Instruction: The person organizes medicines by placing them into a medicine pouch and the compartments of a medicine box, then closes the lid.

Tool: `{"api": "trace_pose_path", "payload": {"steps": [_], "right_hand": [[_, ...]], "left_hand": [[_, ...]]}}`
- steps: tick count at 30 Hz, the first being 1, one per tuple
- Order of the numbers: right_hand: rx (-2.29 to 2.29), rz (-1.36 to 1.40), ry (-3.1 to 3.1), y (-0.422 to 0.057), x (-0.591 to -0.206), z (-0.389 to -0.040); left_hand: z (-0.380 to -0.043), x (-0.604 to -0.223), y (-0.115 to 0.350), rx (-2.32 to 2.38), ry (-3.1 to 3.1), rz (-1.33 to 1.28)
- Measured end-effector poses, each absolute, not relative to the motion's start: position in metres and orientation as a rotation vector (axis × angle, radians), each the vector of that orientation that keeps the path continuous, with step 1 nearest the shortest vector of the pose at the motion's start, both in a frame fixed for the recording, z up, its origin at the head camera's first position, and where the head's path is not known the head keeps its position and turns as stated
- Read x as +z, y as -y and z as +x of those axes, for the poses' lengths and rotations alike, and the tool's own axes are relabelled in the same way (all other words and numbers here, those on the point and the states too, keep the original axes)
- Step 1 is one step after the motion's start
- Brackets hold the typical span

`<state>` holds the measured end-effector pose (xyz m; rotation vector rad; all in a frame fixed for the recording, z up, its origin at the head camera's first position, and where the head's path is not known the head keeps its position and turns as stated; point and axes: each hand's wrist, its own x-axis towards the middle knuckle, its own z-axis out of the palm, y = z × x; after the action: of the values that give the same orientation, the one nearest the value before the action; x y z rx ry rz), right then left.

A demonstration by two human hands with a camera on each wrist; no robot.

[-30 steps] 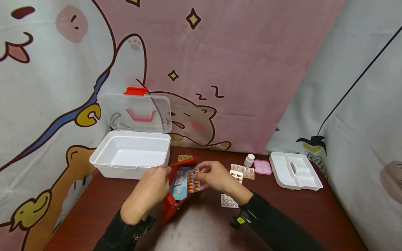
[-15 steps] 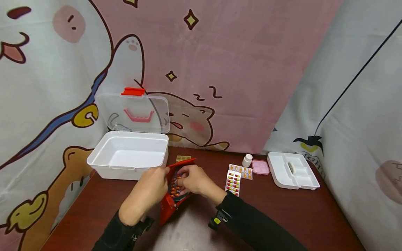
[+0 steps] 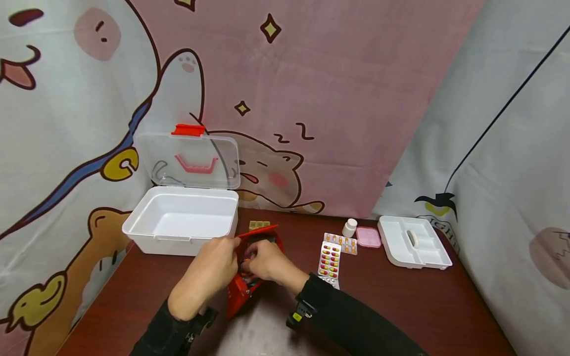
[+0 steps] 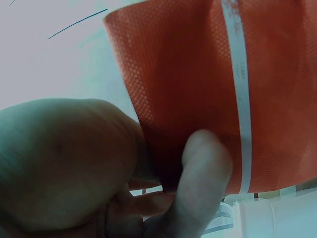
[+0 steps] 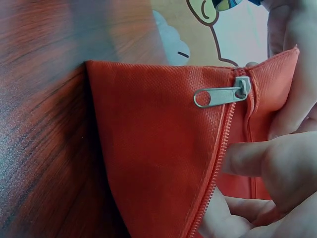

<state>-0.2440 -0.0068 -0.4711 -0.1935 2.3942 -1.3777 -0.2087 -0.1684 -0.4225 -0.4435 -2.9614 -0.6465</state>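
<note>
A red zip pouch point(image 3: 239, 299) stands on the table with its mouth spread. My left hand point(image 3: 215, 264) grips its left wall; in the left wrist view the thumb point(image 4: 205, 168) lies against the red fabric beside a pale stripe. My right hand point(image 3: 269, 264) reaches into the pouch's mouth, its fingertips hidden inside. A trace of the orange-capsule blister pack point(image 3: 245, 261) shows by those fingers; whether they still hold it I cannot tell. The right wrist view shows the metal zipper pull point(image 5: 218, 96) near the pouch's top edge and fingers point(image 5: 247, 158) behind the zipper teeth.
A white box point(image 3: 178, 244) with its clear lid raised stands at back left. Blister packs with red-yellow capsules point(image 3: 329, 259) and orange capsules point(image 3: 340, 243) lie on the right, by a white bottle point(image 3: 349, 227), a pink case point(image 3: 368, 237) and a white divided tray point(image 3: 414, 242).
My right hand has moved left and down, taking the orange-capsule blister pack into the pouch, where it is now mostly hidden. My left hand has kept its grip on the pouch.
</note>
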Motion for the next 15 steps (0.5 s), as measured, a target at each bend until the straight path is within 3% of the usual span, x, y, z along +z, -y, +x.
{"api": "trace_pose_path", "payload": {"steps": [15], "right_hand": [[-1.279, -0.323, -2.544, -0.005, -0.467, -0.250]], "left_hand": [[-0.208, -0.422, 0.168, -0.655, 2.979, -0.434]]}}
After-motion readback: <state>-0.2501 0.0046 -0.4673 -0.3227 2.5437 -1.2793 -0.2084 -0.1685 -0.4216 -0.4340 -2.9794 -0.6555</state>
